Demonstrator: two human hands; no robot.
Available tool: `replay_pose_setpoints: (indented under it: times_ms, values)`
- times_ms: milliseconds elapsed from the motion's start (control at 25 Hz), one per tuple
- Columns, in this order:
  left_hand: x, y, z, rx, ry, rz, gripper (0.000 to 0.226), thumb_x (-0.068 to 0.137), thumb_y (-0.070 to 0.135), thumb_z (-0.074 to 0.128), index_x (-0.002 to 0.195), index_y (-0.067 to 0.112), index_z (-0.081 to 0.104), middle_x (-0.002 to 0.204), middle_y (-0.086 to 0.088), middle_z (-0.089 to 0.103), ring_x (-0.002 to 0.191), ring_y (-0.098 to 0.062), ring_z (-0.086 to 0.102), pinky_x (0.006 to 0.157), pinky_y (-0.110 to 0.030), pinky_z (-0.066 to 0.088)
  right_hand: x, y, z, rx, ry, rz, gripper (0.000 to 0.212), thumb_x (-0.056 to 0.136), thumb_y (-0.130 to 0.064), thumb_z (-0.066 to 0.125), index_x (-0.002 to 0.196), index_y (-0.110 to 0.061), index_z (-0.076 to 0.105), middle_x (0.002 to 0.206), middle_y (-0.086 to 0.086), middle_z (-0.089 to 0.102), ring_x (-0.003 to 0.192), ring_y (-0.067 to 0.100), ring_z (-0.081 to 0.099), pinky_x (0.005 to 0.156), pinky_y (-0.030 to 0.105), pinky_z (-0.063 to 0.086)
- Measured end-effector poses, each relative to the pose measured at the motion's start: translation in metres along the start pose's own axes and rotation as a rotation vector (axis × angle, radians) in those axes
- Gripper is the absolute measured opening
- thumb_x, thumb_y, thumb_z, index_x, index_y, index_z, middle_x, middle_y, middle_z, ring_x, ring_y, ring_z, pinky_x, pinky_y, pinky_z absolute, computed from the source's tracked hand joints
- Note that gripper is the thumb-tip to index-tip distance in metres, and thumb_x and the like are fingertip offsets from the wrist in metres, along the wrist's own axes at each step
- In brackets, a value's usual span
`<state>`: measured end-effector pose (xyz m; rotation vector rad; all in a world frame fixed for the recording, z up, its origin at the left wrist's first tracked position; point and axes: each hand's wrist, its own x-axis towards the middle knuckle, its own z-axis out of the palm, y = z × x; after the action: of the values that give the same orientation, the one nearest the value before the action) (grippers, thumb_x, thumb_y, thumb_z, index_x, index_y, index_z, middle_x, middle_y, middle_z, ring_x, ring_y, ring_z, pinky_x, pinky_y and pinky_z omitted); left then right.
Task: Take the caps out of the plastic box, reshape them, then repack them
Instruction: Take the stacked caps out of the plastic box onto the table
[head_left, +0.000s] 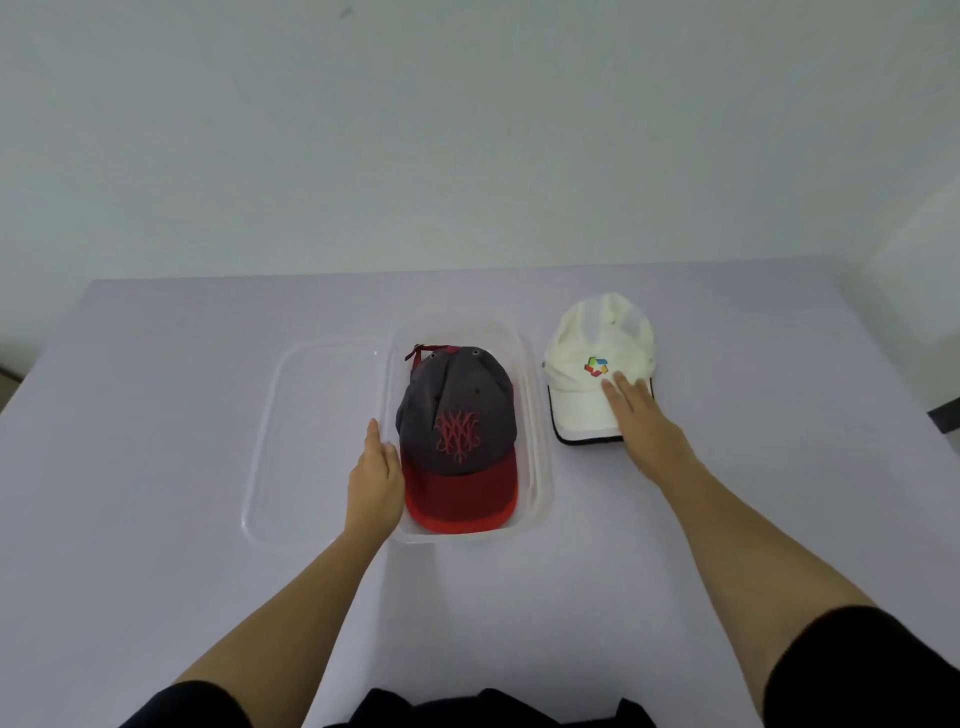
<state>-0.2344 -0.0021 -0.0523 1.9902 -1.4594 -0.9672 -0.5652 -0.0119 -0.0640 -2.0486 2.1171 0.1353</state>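
Note:
A dark grey cap with a red brim and red embroidery lies inside the clear plastic box, brim toward me. My left hand rests against the box's left wall beside the cap, fingers straight. To the right of the box a white cap with a coloured logo lies on the table, brim toward me. My right hand lies flat on its brim, fingertips near the logo.
The box's clear lid lies flat on the table, touching the box's left side. The pale table ends at a white wall behind. A dark object shows at the right edge.

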Motion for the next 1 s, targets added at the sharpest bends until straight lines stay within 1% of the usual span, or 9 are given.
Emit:
replay_pose_setpoints:
  times_ms: [200, 320, 440, 480, 560, 640, 760, 880, 1000]
  values:
    - [-0.002, 0.003, 0.001, 0.024, 0.006, -0.004, 0.050, 0.102, 0.025, 0.024, 0.151, 0.015, 0.014, 0.139, -0.019, 0.048, 0.122, -0.037, 0.049, 0.102, -0.042, 0.037, 0.012, -0.004, 0.011, -0.002, -0.222, 0.067, 0.091, 0.089, -0.004, 0.056, 0.149, -0.014, -0.011, 0.158, 0.002, -0.016, 0.146, 0.031, 0.006, 0.103, 0.043, 0.040]
    - [-0.002, 0.005, 0.001, 0.030, 0.003, -0.008, 0.051, 0.102, 0.024, 0.025, 0.151, 0.014, 0.014, 0.139, -0.019, 0.049, 0.121, -0.037, 0.050, 0.102, -0.042, 0.037, 0.022, -0.020, -0.008, -0.040, -0.217, 0.091, 0.094, 0.084, -0.004, 0.059, 0.148, -0.007, -0.009, 0.157, 0.012, -0.016, 0.146, 0.033, -0.001, 0.113, 0.041, 0.028]
    - [-0.003, 0.004, 0.001, 0.026, 0.003, -0.005, 0.051, 0.102, 0.024, 0.025, 0.151, 0.013, 0.014, 0.141, -0.019, 0.047, 0.124, -0.038, 0.048, 0.102, -0.041, 0.036, 0.022, -0.063, -0.033, 0.154, -0.011, -0.128, 0.083, 0.081, 0.002, 0.056, 0.149, -0.008, 0.009, 0.158, 0.012, 0.003, 0.146, 0.027, 0.008, 0.117, 0.036, 0.021]
    - [-0.003, 0.003, 0.001, 0.017, 0.004, -0.008, 0.051, 0.102, 0.024, 0.024, 0.151, 0.013, 0.014, 0.139, -0.019, 0.049, 0.123, -0.037, 0.049, 0.101, -0.040, 0.037, 0.018, -0.082, -0.039, 0.273, 0.059, -0.240, 0.077, 0.080, 0.004, 0.053, 0.148, -0.010, 0.020, 0.157, 0.008, 0.014, 0.144, 0.023, 0.016, 0.116, 0.036, 0.024]
    - [-0.002, 0.003, 0.000, 0.005, 0.009, -0.014, 0.050, 0.102, 0.024, 0.025, 0.150, 0.013, 0.015, 0.132, -0.021, 0.054, 0.117, -0.038, 0.052, 0.097, -0.039, 0.038, 0.006, -0.119, -0.038, 0.394, 0.059, -0.474, 0.069, 0.076, -0.001, 0.051, 0.142, -0.015, 0.036, 0.152, 0.005, 0.029, 0.140, 0.021, 0.027, 0.112, 0.040, 0.033]
    - [-0.001, 0.003, 0.000, 0.005, 0.007, -0.012, 0.051, 0.102, 0.024, 0.025, 0.151, 0.014, 0.014, 0.128, -0.021, 0.056, 0.113, -0.037, 0.055, 0.094, -0.039, 0.040, -0.002, -0.145, -0.023, 0.264, -0.114, -0.591, 0.082, 0.077, -0.019, 0.063, 0.148, -0.018, 0.023, 0.158, 0.006, 0.014, 0.145, 0.022, 0.014, 0.115, 0.043, 0.027]
    - [0.001, 0.002, 0.000, -0.007, -0.009, -0.007, 0.052, 0.102, 0.025, 0.025, 0.151, 0.013, 0.012, 0.127, -0.019, 0.057, 0.111, -0.034, 0.056, 0.093, -0.039, 0.041, -0.004, -0.161, -0.004, -0.035, -0.293, -0.513, 0.125, 0.065, -0.039, 0.081, 0.149, -0.020, -0.010, 0.156, 0.007, -0.025, 0.144, 0.024, -0.019, 0.116, 0.049, 0.008]
    - [0.002, 0.000, 0.000, -0.012, -0.016, -0.007, 0.053, 0.101, 0.025, 0.028, 0.150, 0.014, 0.012, 0.121, -0.019, 0.059, 0.106, -0.034, 0.057, 0.087, -0.037, 0.041, -0.001, -0.174, -0.007, -0.132, -0.327, -0.483, 0.132, 0.062, -0.033, 0.085, 0.148, -0.019, -0.015, 0.155, 0.015, -0.026, 0.144, 0.032, -0.018, 0.117, 0.050, 0.011]
    - [0.003, -0.003, 0.000, -0.024, -0.030, -0.004, 0.054, 0.100, 0.025, 0.029, 0.150, 0.015, 0.013, 0.114, -0.015, 0.061, 0.101, -0.032, 0.057, 0.083, -0.036, 0.040, 0.001, -0.187, -0.014, -0.183, -0.383, -0.441, 0.121, 0.071, -0.010, 0.078, 0.148, -0.017, -0.016, 0.153, 0.023, -0.024, 0.143, 0.040, -0.015, 0.117, 0.049, 0.014]
